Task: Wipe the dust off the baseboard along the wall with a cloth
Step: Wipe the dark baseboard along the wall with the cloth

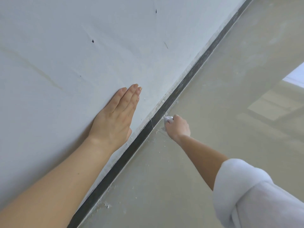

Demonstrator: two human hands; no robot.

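Note:
A narrow dark baseboard [194, 69] runs diagonally from the lower left to the upper right, between the white wall [82, 38] and the floor. It looks dusty and speckled ahead of my right hand, darker behind it. My right hand [178, 127] grips a small bunched white cloth [168, 118] and holds it against the baseboard's lower edge near the middle of the view. My left hand [117, 116] lies flat on the wall above the baseboard, fingers straight and together.
The beige glossy floor [222, 96] fills the right side, with white crumbs and dust [107, 204] scattered along the baseboard. A bright window reflection [294, 76] shows on the floor at the far right. My white rolled-up sleeve [250, 191] covers the lower right corner.

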